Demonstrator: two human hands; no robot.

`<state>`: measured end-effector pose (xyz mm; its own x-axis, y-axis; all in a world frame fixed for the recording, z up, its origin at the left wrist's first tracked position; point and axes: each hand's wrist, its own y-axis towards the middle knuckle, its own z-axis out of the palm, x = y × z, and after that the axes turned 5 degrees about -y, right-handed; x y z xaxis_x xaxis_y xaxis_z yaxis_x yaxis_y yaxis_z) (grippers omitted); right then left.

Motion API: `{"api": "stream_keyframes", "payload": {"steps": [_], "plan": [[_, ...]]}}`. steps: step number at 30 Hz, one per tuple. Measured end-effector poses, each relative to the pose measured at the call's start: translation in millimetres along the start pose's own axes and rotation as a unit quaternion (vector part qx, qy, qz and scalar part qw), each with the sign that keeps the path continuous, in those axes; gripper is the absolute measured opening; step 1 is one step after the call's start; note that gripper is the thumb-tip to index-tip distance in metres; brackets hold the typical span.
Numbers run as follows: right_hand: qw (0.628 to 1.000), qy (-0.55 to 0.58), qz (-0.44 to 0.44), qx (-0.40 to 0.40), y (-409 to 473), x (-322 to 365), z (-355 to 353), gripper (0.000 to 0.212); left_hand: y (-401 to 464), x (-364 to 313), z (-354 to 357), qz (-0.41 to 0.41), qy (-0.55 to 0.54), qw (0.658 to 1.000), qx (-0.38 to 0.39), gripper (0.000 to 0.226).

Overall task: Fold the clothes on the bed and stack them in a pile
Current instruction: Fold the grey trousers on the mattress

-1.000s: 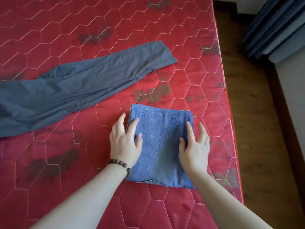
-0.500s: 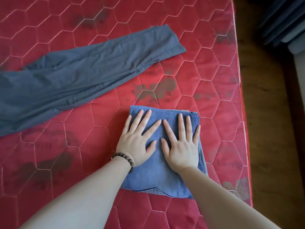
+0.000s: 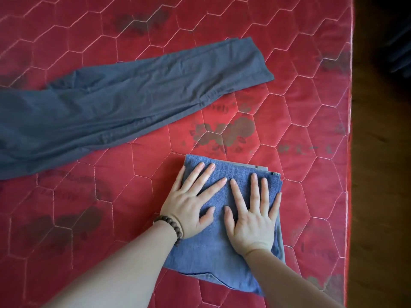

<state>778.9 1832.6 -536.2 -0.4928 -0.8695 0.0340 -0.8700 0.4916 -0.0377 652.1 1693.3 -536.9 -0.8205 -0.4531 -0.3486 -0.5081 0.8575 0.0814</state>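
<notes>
Both hands lie flat on the folded jeans [image 3: 222, 258], in the lower middle of the frame. The left hand [image 3: 191, 205] and the right hand [image 3: 251, 216] have straight, spread fingers and press the cloth; they grip nothing. One second ago the hands were at the two sides of the jeans, with the fingers near the edges. Since then they have come together on the top of the fold and are now just beside each other. I judge that this is the last smoothing of the first piece, so the jeans are folded and can be the base of the pile.

The grey trousers [image 3: 124, 107] lie across the upper left of the frame, long and not yet folded, apart from the jeans. They look the same as before; only the view has shifted. I think they are the next piece to fold and then to put on the jeans.

The red mattress [image 3: 311, 121] has dark flower prints and some faded writing. Near the middle I can read letters like "vels", and at the lower right something like "Lovely", but both are unclear. The left wrist wears a bead bracelet [image 3: 171, 225].
</notes>
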Motion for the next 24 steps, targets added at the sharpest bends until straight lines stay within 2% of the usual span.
{"api": "stream_keyframes", "payload": {"steps": [10, 15, 16, 19, 24], "plan": [[0.999, -0.001, 0.019, 0.026, -1.4, 6.6, -18.0, 0.061, -1.7, -2.4, -9.5, 0.015, -0.047, 0.999, 0.009, 0.073], [0.993, 0.011, 0.107, 0.044, -10.8, 38.6, -37.3, 0.057, -29.1, 19.8, -42.8, 0.042, -0.112, 0.991, 0.065, 0.061], [0.991, 0.022, 0.126, 0.043, -14.2, 54.1, -41.0, 0.057, -44.5, 33.6, -53.6, 0.028, -0.127, 0.989, 0.068, 0.057], [0.987, 0.075, 0.141, 0.034, -18.4, 115.9, -47.4, 0.055, -92.0, 92.9, -97.3, -0.033, -0.116, 0.993, 0.006, 0.048], [0.994, 0.107, -0.004, 0.021, 8.3, 278.4, -50.2, 0.059, -172.5, 236.1, -178.1, -0.142, 0.029, 0.984, -0.103, 0.056]]}}
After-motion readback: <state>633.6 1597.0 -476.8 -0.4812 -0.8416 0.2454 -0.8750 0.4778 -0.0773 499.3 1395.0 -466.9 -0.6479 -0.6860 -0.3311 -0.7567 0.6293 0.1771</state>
